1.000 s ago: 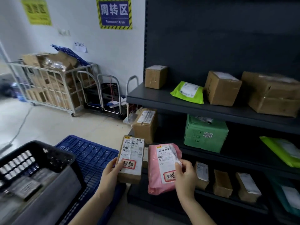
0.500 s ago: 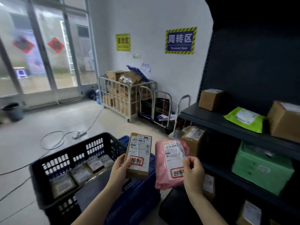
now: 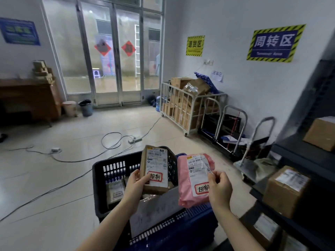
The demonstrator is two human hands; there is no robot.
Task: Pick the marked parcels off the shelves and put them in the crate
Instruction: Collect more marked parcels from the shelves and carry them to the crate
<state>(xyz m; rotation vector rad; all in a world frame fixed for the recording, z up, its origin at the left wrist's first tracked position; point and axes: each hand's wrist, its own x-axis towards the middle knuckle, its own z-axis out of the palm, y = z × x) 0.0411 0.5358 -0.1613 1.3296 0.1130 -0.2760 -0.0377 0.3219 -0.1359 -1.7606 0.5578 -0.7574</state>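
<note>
Above the crate (image 3: 114, 169) both parcels now hang, carried over from the shelves (image 3: 304, 156) a second ago, so I judge only the drop is left. The left hand (image 3: 135, 185) grips a stiff cardboard box (image 3: 155, 169) over its middle. The right hand (image 3: 220, 189) pinches a soft, crinkled pink bag (image 3: 190, 182) over its right edge. Both bear red-framed marks.

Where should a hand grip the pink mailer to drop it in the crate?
Pinch its lower right edge, coming from the right, as the right hand does: the pink mailer is flat, soft and upright, so thumb on the label face, fingers behind.
</note>
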